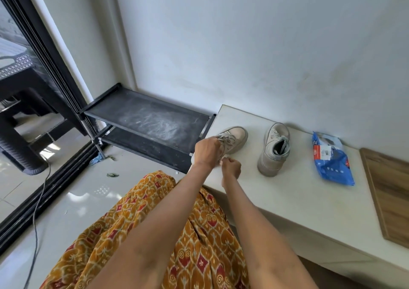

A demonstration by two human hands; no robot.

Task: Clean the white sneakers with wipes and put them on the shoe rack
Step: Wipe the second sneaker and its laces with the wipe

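White sneaker [234, 137] at bench [287, 200] left edge, gripped at laces by left hand [207, 150]; right hand [231, 169] pinches wipe [222, 159]. Wiping step; next, likely scrub the side.

A wooden board [391, 191] lies at the right edge of the frame. A dark wicker table [20, 103] stands beyond the glass door [33, 72] at upper left, and a grey cable [36, 211] trails across the floor at lower left.

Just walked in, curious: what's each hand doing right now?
Left hand: grips the laced top of the white leather sneaker.
Right hand: fingers curled, pinching something small and white, probably a wipe.
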